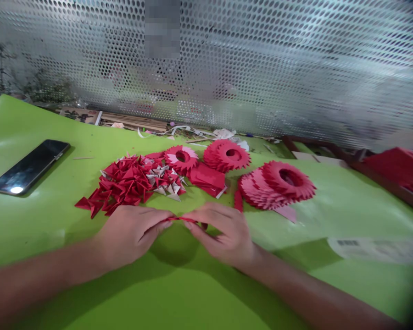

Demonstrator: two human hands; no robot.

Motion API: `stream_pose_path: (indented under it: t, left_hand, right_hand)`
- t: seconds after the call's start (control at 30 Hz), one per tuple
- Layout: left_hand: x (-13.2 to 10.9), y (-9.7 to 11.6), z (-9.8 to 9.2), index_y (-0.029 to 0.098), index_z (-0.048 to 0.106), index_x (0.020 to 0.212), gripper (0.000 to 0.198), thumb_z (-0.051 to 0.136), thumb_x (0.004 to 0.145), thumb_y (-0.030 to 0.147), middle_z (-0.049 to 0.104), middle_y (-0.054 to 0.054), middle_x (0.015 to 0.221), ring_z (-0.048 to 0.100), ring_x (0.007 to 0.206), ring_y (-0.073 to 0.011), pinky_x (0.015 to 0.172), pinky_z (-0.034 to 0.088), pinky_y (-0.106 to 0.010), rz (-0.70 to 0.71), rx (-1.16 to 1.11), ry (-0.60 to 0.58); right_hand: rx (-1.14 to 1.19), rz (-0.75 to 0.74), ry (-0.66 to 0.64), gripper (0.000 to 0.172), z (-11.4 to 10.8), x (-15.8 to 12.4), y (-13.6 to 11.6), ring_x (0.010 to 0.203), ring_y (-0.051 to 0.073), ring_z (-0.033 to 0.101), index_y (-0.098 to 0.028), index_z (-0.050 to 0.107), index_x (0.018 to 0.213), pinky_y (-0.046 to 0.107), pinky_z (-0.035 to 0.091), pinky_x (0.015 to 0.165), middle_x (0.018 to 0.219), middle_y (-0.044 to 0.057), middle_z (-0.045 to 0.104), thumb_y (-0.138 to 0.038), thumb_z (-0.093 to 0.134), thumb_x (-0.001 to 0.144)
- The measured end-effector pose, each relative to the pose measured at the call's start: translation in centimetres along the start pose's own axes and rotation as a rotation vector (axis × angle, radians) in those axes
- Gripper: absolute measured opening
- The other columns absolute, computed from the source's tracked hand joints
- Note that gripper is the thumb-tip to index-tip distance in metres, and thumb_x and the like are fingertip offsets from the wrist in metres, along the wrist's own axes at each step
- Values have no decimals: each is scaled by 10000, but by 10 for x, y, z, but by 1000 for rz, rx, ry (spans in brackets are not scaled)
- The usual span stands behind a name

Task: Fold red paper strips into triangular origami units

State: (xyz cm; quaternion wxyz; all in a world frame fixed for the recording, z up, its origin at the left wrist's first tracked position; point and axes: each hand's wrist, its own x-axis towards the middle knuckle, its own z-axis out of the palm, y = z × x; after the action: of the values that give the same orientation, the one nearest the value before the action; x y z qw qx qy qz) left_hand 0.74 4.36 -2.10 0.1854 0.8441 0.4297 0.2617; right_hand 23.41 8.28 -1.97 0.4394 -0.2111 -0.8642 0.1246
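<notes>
1. A red paper strip (179, 219) is stretched between our hands, held above the green bench (37, 256).
2. Our left hand (129, 231) has a tight, closed grip on one end, pinching it between thumb and fingers.
3. Our right hand (223, 233) has the same closed grip on the other end.
4. Just beyond them lies a heap of folded red triangles (124, 183), with some pale ones (163, 181) at its right edge.
5. To the right are three red paper rings (278, 183) and a stack of red sheets (206, 178).
6. A phone (29, 167) lies well left, and a perforated metal screen (261, 59) stands behind the bench.
</notes>
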Motion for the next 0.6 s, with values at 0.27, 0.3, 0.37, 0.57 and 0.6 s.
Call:
stream_pose_path:
  t: [0.27,0.3,0.37,0.57,0.6]
  left_hand:
    - [2,0,1,189,728,999,362,389,1053,305,765,-7,799,678,598,-159,531,464,-247,-1,7,7]
    - [2,-1,1,190,727,1005,365,384,1055,303,769,-9,812,683,604,-158,530,467,-244,3,7,10]
    - [1,-1,1,193,727,1016,362,382,1055,294,779,-14,854,696,629,-157,535,478,-236,7,7,10]
    - [1,0,0,204,737,1026,327,413,1032,247,785,-14,881,709,661,-161,578,517,-240,-25,39,-13]
    - [2,0,0,206,739,1026,322,419,1027,241,783,-11,863,704,648,-160,573,516,-238,-35,47,-16]
  right_hand:
    - [6,25,-36,111,0,-1,1,638,116,672,-153,707,954,202,534,529,767,31,742,-96,688,860]
    - [8,37,-42,108,0,-1,1,641,117,673,-155,707,954,206,540,540,771,30,743,-99,684,864]
    - [0,44,-47,98,0,-1,1,640,118,675,-158,710,948,213,547,553,769,29,744,-106,680,871]
    - [-115,-52,-61,115,0,-3,3,646,127,680,-158,716,969,225,543,546,783,30,750,-112,689,867]
    - [-141,-64,-67,117,-1,-4,3,649,127,679,-163,715,973,228,543,551,791,26,751,-117,690,868]
